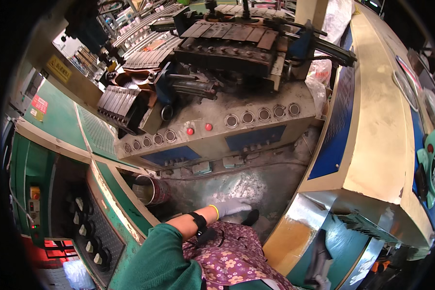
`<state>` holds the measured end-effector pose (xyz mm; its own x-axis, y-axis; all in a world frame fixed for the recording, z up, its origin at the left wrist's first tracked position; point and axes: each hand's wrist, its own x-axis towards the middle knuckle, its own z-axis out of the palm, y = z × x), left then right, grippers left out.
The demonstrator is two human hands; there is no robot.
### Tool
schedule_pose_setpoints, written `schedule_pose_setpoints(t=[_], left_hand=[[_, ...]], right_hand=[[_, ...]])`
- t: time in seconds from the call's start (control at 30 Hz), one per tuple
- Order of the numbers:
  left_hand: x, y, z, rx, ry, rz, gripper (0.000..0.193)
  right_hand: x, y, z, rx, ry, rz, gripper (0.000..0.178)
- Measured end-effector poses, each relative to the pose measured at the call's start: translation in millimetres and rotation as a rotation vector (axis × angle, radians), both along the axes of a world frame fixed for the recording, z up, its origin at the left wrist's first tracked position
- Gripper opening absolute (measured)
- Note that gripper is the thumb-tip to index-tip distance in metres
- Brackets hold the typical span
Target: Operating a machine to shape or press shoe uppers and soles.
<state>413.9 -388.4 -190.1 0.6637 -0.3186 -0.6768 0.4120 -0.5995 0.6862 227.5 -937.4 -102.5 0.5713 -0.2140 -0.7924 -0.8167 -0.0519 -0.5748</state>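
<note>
My left hand, in a pale grey glove with a yellow cuff edge, reaches across in front of my flowered apron. Its fingers are stretched out and it holds nothing that I can see. A dark band wraps the wrist below the glove. At the lower right, my right hand, also in a grey glove, shows only in part. It seems closed on the lower end of a long dark piece, whose kind I cannot make out, in front of a teal panel.
Ahead stands a beige machine with round gauges, two red buttons and rows of metal plates. A bucket sits at its left foot. Green machinery borders my left, a beige cabinet my right. A dark shoe shows below my left hand.
</note>
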Motion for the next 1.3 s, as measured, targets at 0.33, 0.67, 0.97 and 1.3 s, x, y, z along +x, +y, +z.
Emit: schedule_pose_setpoints(t=[0.33, 0.67, 0.97, 1.3], left_hand=[[-91, 85, 41, -1.123, 0.271, 0.734, 0.075], [-64, 328, 158, -1.531, -0.417, 1.286, 0.057], [-110, 501, 111, 0.28, -0.988, 1.646, 0.06], [-314, 560, 5, 1.774, 0.0, 1.479, 0.05]], right_hand=[[136, 338, 36, -0.172, -0.313, 1.004, 0.066], [228, 672, 92, 0.568, -0.918, 0.873, 0.086], [339, 884, 108, 1.022, -0.8, 0.517, 0.048], [434, 1072, 91, 0.914, -0.754, 0.409, 0.048]])
